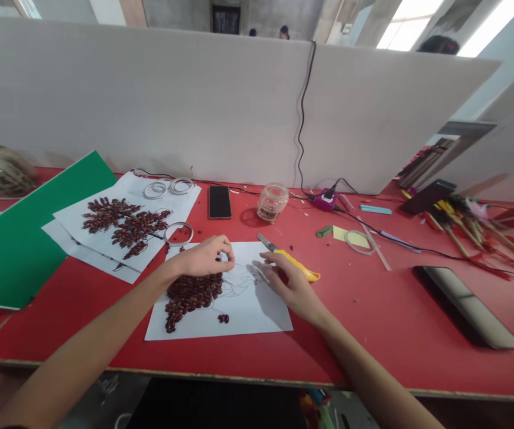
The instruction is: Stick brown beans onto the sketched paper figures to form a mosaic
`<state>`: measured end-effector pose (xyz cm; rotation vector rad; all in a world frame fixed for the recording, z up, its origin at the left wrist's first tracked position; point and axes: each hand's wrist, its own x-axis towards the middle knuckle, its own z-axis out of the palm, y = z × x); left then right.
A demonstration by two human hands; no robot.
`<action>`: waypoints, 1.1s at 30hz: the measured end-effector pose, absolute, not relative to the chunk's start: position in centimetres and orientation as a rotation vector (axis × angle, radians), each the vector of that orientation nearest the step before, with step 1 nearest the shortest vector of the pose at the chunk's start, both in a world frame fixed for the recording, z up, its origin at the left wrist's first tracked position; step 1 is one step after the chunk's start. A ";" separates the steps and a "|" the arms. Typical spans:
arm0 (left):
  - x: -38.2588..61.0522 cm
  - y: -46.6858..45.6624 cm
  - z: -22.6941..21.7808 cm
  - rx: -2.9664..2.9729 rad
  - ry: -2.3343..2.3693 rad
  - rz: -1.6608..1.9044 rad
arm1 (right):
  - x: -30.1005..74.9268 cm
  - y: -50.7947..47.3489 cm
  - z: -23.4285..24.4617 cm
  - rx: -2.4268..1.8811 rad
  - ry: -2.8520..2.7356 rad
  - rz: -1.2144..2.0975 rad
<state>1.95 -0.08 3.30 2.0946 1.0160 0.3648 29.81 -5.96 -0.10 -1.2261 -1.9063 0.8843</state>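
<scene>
A white sheet of paper [248, 325] with a line drawing lies before me, its left part covered by dark red-brown beans [194, 298]. Over the top of these beans hovers my left hand [207, 256], thumb and forefinger curled into a pinch; whatever sits between the tips is too small to make out. My right hand [290, 283] rests low at the sheet's right side with its fingers stretched and apart, holding nothing visible. Just behind it lies a yellow utility knife [299, 265]. A few stray beans [223, 319] sit near the sheet's lower middle.
Left are a bean-covered drawing [127, 229], tape rolls [180, 186] and a green board [28, 238]. A phone [220, 202] and glass jar [273, 202] stand behind. Rightward lie a purple plug adapter [325, 201], cable, tape roll [359, 242] and dark case [469, 307].
</scene>
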 end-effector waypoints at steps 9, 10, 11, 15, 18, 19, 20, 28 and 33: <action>3.7 2.8 3.2 2.213 0.878 -0.001 | 29.5 -6.2 -1.8 -1.153 -2.190 0.622; 3.9 2.8 3.4 2.228 0.883 -0.017 | 29.5 -6.2 -1.8 -1.154 -2.198 0.605; 4.0 2.8 3.6 2.245 0.890 -0.030 | 29.5 -6.3 -1.8 -1.156 -2.206 0.590; 4.4 2.5 4.2 2.282 0.913 -0.060 | 29.3 -6.4 -1.8 -1.146 -2.224 0.553; 4.6 2.3 4.6 2.293 0.917 -0.076 | 29.3 -6.4 -1.8 -1.144 -2.239 0.546; 4.6 2.3 4.7 2.298 0.917 -0.081 | 29.3 -6.4 -1.8 -1.145 -2.245 0.545; 4.7 2.3 4.7 2.303 0.916 -0.082 | 29.3 -6.3 -1.8 -1.146 -2.249 0.545; 5.0 2.5 4.5 2.340 0.905 -0.105 | 28.9 -6.9 -1.4 -1.073 -2.302 0.488; 5.2 2.4 4.7 2.353 0.924 -0.150 | 28.2 -7.4 -1.1 -1.033 -2.453 0.360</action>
